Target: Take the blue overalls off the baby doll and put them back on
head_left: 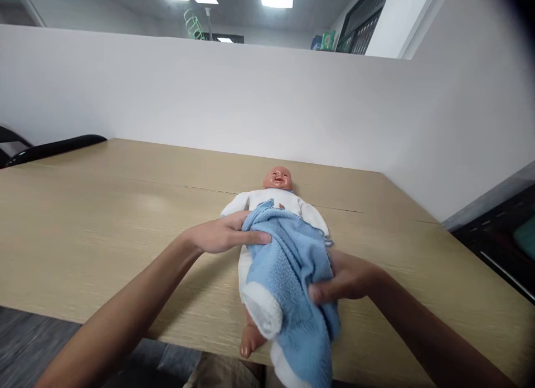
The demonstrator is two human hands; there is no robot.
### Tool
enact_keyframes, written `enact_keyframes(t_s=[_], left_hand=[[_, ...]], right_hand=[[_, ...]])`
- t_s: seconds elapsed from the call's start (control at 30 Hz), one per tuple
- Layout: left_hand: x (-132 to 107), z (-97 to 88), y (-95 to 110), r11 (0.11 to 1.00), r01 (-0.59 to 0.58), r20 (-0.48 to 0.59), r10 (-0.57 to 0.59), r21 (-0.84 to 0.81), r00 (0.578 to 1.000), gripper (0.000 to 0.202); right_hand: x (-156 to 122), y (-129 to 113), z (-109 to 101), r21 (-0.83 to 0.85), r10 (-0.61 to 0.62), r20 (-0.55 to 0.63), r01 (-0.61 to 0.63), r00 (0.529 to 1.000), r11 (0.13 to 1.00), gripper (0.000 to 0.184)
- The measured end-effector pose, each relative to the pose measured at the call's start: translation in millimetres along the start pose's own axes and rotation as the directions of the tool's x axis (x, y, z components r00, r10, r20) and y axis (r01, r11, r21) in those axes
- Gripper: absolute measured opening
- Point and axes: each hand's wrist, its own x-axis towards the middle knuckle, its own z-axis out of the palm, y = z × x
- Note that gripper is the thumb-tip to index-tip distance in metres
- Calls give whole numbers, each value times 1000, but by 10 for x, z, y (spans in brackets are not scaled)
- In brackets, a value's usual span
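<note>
A baby doll [278, 179] lies on its back on the table, head toward the wall, dressed in a white long-sleeved top [254, 198]. Over its body hang blue fleece pants [288, 260] with white foot ends. My left hand [228, 232] grips the pants near their upper left edge, thumb on top and fingers hidden behind the cloth. Lower on the right side, my right hand [345, 276] holds them too, its thumb on the front and the other fingers behind. One bare doll foot [251, 338] shows below; the other leg is hidden by the cloth.
The wooden table [125, 209] reaches back to a white wall [209, 98]. A black chair [54, 148] stands at the far left. At the right edge is a dark object [497, 237]. My lap is just below the table's front edge.
</note>
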Motion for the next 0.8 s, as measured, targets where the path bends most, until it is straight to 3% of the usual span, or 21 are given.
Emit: enact_keyframes(t_s=[0.03,0.1,0.23,0.3,0.47,0.63,0.73,0.8], left_hand=[[0,6,-4,1000,8,-4,-8,3,1000,42],[-15,14,-21,999,32,30,-32,-2,999,44],[-53,28,-76,987,50,229,-15,-151,973,46],[-58,50,-94,974,20,289,48,-226,956,39],[-124,178,-101,952,-105,72,130,-286,989,32],[-349,443,-56,948,20,-85,-50,-319,995,36],[-463,682,-17,946,107,-164,-163,-306,973,36],[-501,851,-17,945,187,-199,-244,-267,949,35]], right_hand=[[-2,-20,-5,-6,31,79,-30,996,1000,77],[-8,-45,-5,-20,55,79,-54,995,998,80],[-7,-14,43,143,-18,-203,48,979,989,85],[-2,21,89,233,-2,-284,71,959,970,85],[-12,-13,244,259,81,-366,18,927,966,84],[-39,-218,437,121,-98,-219,127,971,984,81],[-47,-229,567,-65,-128,-320,113,939,991,53],[-36,-150,647,-228,-147,-493,35,858,973,25]])
